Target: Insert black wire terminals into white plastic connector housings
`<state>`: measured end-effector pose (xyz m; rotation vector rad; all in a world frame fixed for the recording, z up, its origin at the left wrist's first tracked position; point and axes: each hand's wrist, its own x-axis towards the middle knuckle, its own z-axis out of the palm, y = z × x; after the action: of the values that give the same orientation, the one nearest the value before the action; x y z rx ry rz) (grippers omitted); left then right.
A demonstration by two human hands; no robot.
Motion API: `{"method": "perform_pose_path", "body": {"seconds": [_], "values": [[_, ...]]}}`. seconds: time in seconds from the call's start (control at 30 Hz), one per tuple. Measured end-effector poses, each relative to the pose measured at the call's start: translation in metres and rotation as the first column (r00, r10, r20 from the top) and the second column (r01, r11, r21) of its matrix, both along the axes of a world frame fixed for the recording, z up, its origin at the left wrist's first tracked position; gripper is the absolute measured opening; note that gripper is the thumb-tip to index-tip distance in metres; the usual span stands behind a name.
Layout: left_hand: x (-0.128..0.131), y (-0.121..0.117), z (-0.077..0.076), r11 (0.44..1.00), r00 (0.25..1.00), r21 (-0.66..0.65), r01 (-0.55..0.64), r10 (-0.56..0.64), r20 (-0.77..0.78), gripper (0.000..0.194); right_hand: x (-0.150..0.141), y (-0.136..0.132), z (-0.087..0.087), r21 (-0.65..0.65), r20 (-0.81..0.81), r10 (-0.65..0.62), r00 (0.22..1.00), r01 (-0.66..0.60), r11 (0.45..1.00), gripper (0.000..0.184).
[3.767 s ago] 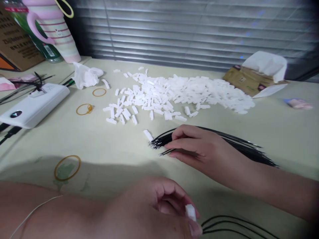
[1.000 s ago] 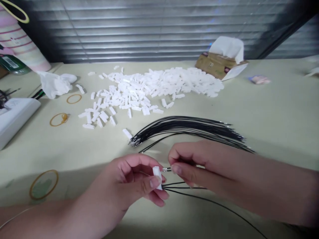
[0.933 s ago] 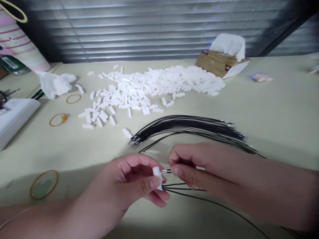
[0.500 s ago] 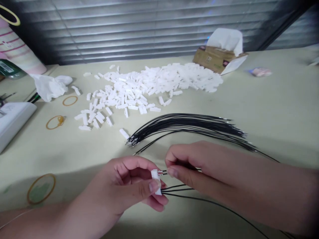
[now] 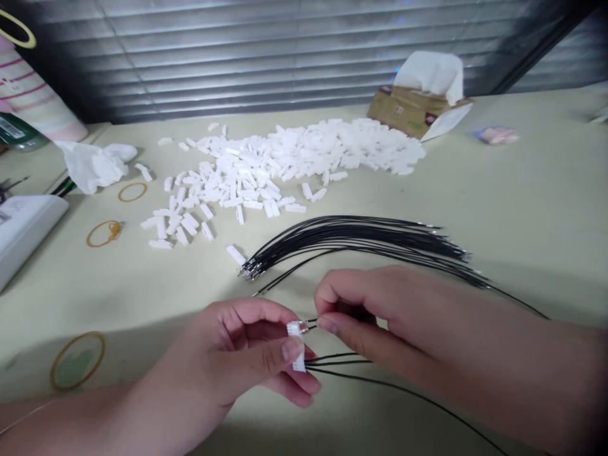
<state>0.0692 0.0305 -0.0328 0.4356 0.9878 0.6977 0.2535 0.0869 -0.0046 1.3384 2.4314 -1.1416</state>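
My left hand (image 5: 237, 354) pinches a small white plastic connector housing (image 5: 297, 329) between thumb and fingers. My right hand (image 5: 375, 316) holds a thin black wire (image 5: 311, 323) between thumb and forefinger, its metal tip at the housing's upper end. Other black wires (image 5: 342, 362) trail right from the housing's lower end, partly hidden by my left fingers. A bundle of black wires (image 5: 361, 240) lies on the table just beyond my hands. A single white housing (image 5: 235, 255) lies near the bundle's metal tips, next to a large pile of white housings (image 5: 266, 168).
A crumpled tissue (image 5: 92, 166), rubber bands (image 5: 132, 192) and a white power bank (image 5: 28, 231) lie at left. A cardboard tissue box (image 5: 418, 104) stands behind the pile. The table's far edge meets window blinds (image 5: 285, 57).
My left hand has risen from the table's near edge with the housing. My right hand has left the bundle and holds a wire at the housing. The view has shifted slightly.
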Motion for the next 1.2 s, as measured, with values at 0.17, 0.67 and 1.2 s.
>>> {"method": "perform_pose_path", "body": {"seconds": [0.17,0.67,1.2], "values": [[0.0014,-0.0013,0.0005,1.000,1.000,0.010,0.011,-0.011,0.001,0.008,-0.0012,-0.0022,0.0014,0.037,0.028,0.016,0.999,-0.017,0.999,0.023],[0.0029,0.0013,0.0021,1.000,1.000,-0.024,-0.008,0.009,0.011,0.010,-0.0081,-0.0049,0.0059,0.021,0.096,0.016,0.995,-0.018,1.000,0.017],[0.0006,0.0009,0.0024,1.000,1.000,-0.005,0.002,-0.002,-0.005,0.012,-0.0051,-0.0070,0.0004,0.187,-0.062,0.066,0.996,-0.054,0.981,0.017]]}}
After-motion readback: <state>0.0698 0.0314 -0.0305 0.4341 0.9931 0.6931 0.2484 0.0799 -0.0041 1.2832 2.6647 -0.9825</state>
